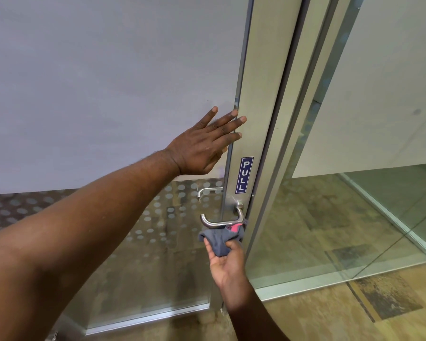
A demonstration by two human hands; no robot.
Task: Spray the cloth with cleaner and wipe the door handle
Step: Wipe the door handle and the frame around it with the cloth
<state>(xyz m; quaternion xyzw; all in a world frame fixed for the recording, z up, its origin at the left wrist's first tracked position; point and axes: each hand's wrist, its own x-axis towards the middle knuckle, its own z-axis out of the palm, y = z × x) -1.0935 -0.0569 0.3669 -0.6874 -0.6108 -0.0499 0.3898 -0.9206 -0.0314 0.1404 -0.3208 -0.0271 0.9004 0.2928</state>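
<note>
A silver lever door handle point(218, 221) juts from the aluminium stile of a glass door point(256, 94), below a blue PULL sticker point(244, 175). My right hand point(225, 260) is just under the handle, shut on a bunched grey cloth point(219, 239) with a pink patch. The cloth's top touches the underside of the handle near its base. My left hand point(207, 143) is open with fingers spread, flat against the frosted glass and the stile's edge above the handle. No spray bottle is in view.
A second handle point(208, 191) shows through the glass on the door's far side. To the right stands a fixed glass panel point(354, 193) in a metal frame. Wood-pattern flooring point(354, 316) lies below.
</note>
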